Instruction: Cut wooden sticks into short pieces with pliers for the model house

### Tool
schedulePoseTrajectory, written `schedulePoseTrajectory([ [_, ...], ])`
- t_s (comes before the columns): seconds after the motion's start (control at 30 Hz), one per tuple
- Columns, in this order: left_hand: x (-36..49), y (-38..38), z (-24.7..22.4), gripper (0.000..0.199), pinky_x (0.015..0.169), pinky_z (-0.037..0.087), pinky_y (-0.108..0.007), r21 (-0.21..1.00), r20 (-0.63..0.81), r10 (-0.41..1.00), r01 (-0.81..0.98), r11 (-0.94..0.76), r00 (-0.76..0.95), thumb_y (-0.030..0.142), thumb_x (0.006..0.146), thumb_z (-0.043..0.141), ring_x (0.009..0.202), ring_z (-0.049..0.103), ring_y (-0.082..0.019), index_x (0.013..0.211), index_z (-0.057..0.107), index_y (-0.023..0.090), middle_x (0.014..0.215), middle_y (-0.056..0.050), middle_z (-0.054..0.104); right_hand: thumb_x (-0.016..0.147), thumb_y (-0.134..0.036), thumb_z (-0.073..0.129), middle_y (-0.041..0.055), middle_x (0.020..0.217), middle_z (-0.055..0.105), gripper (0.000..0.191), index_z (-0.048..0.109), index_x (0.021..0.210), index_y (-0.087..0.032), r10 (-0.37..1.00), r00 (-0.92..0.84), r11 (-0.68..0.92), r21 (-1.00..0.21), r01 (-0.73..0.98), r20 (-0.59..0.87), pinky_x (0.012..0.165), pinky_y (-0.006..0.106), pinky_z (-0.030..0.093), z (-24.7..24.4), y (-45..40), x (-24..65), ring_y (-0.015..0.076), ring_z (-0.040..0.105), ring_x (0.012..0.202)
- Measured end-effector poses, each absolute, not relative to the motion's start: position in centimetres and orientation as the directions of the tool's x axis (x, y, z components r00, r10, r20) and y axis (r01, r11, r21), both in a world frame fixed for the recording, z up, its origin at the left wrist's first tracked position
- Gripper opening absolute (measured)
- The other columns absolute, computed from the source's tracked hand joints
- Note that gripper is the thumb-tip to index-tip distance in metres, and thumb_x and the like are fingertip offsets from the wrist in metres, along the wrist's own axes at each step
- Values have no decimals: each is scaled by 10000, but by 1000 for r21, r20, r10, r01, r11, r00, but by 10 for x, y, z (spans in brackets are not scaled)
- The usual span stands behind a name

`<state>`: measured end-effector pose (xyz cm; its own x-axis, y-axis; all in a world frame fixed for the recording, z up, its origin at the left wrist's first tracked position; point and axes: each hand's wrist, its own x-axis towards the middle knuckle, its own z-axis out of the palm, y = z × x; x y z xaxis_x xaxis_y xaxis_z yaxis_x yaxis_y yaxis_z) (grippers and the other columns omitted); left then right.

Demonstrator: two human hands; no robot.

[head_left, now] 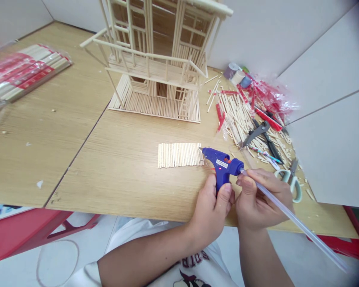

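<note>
My left hand (pixel 211 205) is wrapped round the handle of a blue hot glue gun (pixel 223 164), whose small red light is lit. The gun's nozzle points left, at the right end of a small flat panel of wooden sticks (pixel 179 154) lying on the table. Pinched in my right hand (pixel 265 197) is a long translucent glue stick (pixel 302 226), its front end at the back opening of the gun. From there the stick slopes down to the right, past the table edge.
A wooden-stick house model (pixel 155 71) stands at the back. To the right lie loose sticks (pixel 231 107), a dark grey cutting tool (pixel 257 133), pale green scissors (pixel 296 187) and red plastic wrappers (pixel 266 93). Packaged sticks (pixel 26 71) lie at left. A red stool (pixel 26 235) is below.
</note>
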<state>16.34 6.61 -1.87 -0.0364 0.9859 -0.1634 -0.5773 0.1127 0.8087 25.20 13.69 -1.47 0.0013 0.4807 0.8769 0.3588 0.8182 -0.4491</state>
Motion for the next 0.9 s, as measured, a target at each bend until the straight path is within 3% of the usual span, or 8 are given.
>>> schedulePoseTrajectory([
  [0.33, 163, 72, -17, 298, 570, 399, -191, 844, -173, 983, -524, 115, -63, 480, 1025, 460, 586, 426, -56, 998, 508, 187, 769, 33, 520, 814, -149, 742, 22, 721, 710, 146, 759, 956, -175, 492, 46, 780, -464, 420, 870, 591, 328, 573, -8, 138, 244, 195, 706, 649],
  [0.9, 165, 75, -22, 287, 550, 391, -195, 831, -197, 976, -544, 115, -94, 483, 1016, 474, 593, 434, -74, 1075, 534, 209, 777, 22, 544, 795, -183, 770, 38, 779, 736, 123, 750, 916, -175, 569, 74, 698, -529, 483, 819, 645, 347, 592, -13, 139, 242, 201, 726, 681],
])
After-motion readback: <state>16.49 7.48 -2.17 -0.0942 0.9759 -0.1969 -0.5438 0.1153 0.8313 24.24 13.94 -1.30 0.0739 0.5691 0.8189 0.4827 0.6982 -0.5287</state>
